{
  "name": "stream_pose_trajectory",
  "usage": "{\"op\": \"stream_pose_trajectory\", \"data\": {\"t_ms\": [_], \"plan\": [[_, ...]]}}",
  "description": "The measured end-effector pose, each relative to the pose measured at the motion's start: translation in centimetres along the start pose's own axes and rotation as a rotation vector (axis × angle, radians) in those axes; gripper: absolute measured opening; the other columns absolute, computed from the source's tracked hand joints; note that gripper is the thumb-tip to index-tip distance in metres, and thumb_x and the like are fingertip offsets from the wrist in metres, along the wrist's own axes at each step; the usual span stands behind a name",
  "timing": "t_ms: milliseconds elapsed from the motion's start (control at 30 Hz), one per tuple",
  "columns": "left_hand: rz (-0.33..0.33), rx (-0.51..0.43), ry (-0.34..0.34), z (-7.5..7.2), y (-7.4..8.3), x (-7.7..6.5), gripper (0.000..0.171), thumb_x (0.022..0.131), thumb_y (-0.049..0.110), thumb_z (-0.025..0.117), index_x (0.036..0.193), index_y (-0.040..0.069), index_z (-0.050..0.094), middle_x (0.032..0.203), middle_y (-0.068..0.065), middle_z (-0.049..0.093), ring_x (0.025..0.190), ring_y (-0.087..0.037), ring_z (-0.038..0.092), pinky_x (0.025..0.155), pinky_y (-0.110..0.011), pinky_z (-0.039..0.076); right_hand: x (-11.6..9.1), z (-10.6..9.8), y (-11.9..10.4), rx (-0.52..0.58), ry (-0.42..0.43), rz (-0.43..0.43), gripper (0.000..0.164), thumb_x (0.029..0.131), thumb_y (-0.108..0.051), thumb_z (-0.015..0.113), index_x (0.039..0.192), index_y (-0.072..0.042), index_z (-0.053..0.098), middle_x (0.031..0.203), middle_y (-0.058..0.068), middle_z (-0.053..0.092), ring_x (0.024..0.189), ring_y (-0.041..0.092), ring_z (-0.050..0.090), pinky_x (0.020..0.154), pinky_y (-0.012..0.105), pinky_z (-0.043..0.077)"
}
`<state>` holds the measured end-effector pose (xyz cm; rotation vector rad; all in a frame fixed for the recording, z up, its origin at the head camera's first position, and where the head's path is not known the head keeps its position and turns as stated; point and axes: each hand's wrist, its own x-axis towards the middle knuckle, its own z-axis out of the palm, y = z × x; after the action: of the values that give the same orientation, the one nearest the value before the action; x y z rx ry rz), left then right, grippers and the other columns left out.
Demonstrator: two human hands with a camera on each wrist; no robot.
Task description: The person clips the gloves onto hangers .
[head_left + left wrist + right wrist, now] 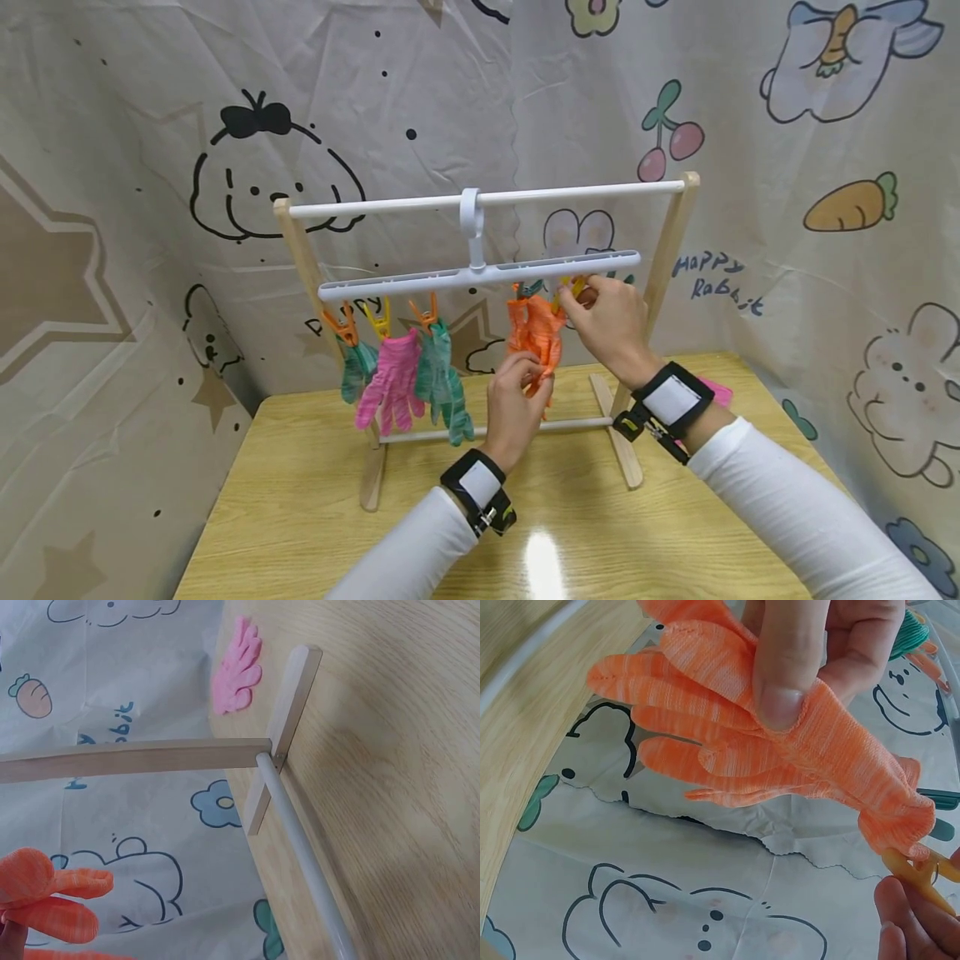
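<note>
In the head view my right hand (611,321) pinches a yellow clothespin (576,286) just below the right part of the white hanger (480,273). That clothespin (922,877) sits at the cuff of an orange knit glove (780,742) in the right wrist view. My left hand (517,404) holds the same glove lower down, its thumb (787,675) laid across the fabric. Beside it a dark green clothespin (529,289) shows at the top of the orange fabric. The left wrist view catches only orange glove fingers (67,915) and a fingertip.
Green gloves (442,379) and a pink glove (390,379) hang on the hanger's left half from orange and yellow clothespins. A wooden rack with a white top rod (585,193) carries the hanger. Another pink glove (238,667) lies on the table behind the rack's right foot (292,697).
</note>
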<state>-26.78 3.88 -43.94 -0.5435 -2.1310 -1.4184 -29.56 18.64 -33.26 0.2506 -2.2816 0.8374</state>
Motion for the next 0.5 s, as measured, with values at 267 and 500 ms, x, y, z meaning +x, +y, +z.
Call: {"op": "stream_pose_trajectory", "data": {"t_ms": [267,500], "plan": [[-0.011,0.03,-0.025,-0.06,0.28,0.06,0.004,0.089,0.002,0.074,0.088,-0.001,0.072,0.104,-0.011,0.069,0.098,-0.024,0.07,0.082,-0.026,0.061,0.03,0.08,0.18,0.03,0.003,0.033,0.025,0.095,-0.024,0.068,0.088,-0.001,0.073,0.077,0.016,0.076,0.06,0.026,0.07,0.045,0.025,0.039],[-0.035,0.014,-0.064,0.02,0.33,-0.01,0.005,0.089,0.003,0.074,0.091,-0.001,0.071,0.106,-0.012,0.068,0.098,-0.024,0.07,0.082,-0.024,0.06,0.06,0.12,0.3,0.04,0.009,0.043,0.026,0.094,-0.026,0.069,0.09,-0.001,0.073,0.079,0.016,0.077,0.064,0.027,0.072,0.048,0.024,0.041]]}}
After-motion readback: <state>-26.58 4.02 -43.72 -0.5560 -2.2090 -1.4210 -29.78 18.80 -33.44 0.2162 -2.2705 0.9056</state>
